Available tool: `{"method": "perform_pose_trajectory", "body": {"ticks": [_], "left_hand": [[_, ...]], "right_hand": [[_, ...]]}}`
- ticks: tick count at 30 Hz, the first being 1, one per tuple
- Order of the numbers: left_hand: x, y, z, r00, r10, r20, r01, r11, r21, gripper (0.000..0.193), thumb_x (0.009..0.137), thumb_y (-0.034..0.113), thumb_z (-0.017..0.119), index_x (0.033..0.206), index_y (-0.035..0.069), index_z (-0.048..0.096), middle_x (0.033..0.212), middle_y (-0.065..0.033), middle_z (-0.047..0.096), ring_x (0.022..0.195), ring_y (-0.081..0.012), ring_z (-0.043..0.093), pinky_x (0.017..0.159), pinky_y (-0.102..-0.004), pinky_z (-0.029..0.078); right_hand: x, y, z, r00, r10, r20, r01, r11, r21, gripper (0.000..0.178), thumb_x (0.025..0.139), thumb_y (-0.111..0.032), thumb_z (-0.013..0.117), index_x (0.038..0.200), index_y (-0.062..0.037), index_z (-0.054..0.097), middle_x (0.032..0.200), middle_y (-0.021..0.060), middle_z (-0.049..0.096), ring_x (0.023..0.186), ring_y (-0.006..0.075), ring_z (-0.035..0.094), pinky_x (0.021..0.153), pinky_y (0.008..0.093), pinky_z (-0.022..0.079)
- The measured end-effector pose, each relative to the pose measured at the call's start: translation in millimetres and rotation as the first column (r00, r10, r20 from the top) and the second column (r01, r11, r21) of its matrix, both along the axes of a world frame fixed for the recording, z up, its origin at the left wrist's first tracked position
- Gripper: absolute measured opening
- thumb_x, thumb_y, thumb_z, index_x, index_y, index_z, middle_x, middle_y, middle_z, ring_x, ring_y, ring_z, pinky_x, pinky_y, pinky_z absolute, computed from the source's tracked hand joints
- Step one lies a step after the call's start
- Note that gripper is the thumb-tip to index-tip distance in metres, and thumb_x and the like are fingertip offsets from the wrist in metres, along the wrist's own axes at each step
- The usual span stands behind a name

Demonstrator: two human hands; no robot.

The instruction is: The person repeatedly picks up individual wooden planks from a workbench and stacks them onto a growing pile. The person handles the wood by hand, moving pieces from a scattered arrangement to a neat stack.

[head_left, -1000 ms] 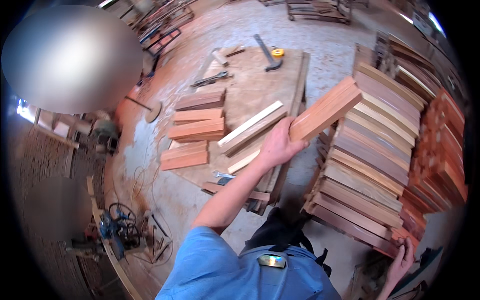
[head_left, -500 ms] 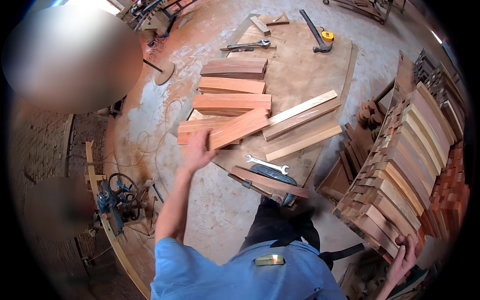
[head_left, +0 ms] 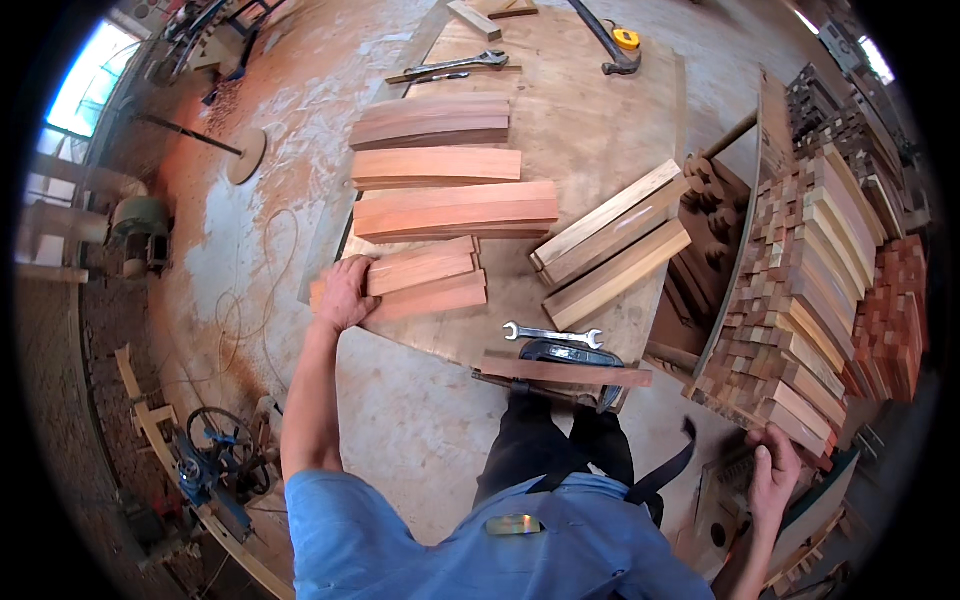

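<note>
We saw four reddish plank piles laid; left hand [head_left: 345,293] lay flat on the nearest planks [head_left: 420,281], at 9 o'clock of the tabletop [head_left: 590,130]; right hand [head_left: 775,478] gripped the big stack [head_left: 800,300], still mostly unmoved.

Daylight was bright and even, entering from a blown-out window [head_left: 75,75] at upper left. Shadows under the boards lay soft. The fisheye bent straight edges toward a black rim; the centre stayed sharp.
</note>
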State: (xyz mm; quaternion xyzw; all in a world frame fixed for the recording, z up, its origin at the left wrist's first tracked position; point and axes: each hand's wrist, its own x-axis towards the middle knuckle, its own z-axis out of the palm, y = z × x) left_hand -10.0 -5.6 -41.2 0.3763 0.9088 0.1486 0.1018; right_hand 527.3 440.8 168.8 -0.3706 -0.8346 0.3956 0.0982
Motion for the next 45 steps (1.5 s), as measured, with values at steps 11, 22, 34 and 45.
{"method": "perform_pose_trajectory", "body": {"ticks": [11, 22, 34, 45], "left_hand": [[-30, 24, 15, 0.99, -0.065, 0.125, 0.09, 0.973, -0.213, 0.065, 0.072, 0.021, 0.078, 0.129, 0.005, 0.053, 0.123, -0.0188, 0.061, 0.118, -0.0381, 0.056, 0.101, -0.0457, 0.048], [1, 33, 21, 0.998, -0.041, -0.041, 0.036, 0.992, -0.124, 0.071, 0.072, 0.021, 0.074, 0.136, 0.001, 0.049, 0.126, -0.0267, 0.056, 0.118, -0.0461, 0.052, 0.101, -0.0514, 0.045], [199, 256, 93, 0.983, -0.134, 0.127, 0.086, 0.941, 0.327, 0.036, 0.088, 0.002, 0.065, 0.123, -0.002, 0.061, 0.113, -0.0181, 0.068, 0.102, -0.0322, 0.068, 0.09, -0.0393, 0.053], [316, 553, 129, 0.732, -0.295, 0.614, -0.051, 0.875, 0.481, 0.044, 0.099, 0.014, 0.062, 0.138, -0.003, 0.053, 0.112, -0.0081, 0.064, 0.092, -0.0131, 0.061, 0.085, -0.0284, 0.051]], "right_hand": [[-46, -35, 1, 0.993, -0.01, 0.115, 0.002, 0.998, 0.07, 0.024, 0.09, -0.001, 0.059, 0.113, 0.0057, 0.063, 0.096, 0.0109, 0.071, 0.089, 0.0184, 0.068, 0.083, 0.0319, 0.054], [-27, 3, 7, 0.996, 0.076, 0.039, -0.082, 0.978, 0.19, 0.029, 0.088, -0.013, 0.071, 0.113, 0.0013, 0.065, 0.096, 0.0158, 0.072, 0.09, 0.0309, 0.072, 0.079, 0.039, 0.057], [50, 153, 26, 0.993, 0.113, -0.019, -0.098, 0.926, 0.364, 0.023, 0.089, -0.013, 0.068, 0.108, -0.0013, 0.065, 0.09, 0.0139, 0.069, 0.083, 0.0313, 0.068, 0.072, 0.038, 0.056], [139, 336, -8, 0.961, -0.178, 0.211, 0.09, 0.925, 0.369, 0.047, 0.091, -0.024, 0.065, 0.128, 0.0031, 0.055, 0.121, 0.0244, 0.06, 0.119, 0.0404, 0.056, 0.102, 0.0449, 0.045]]}}
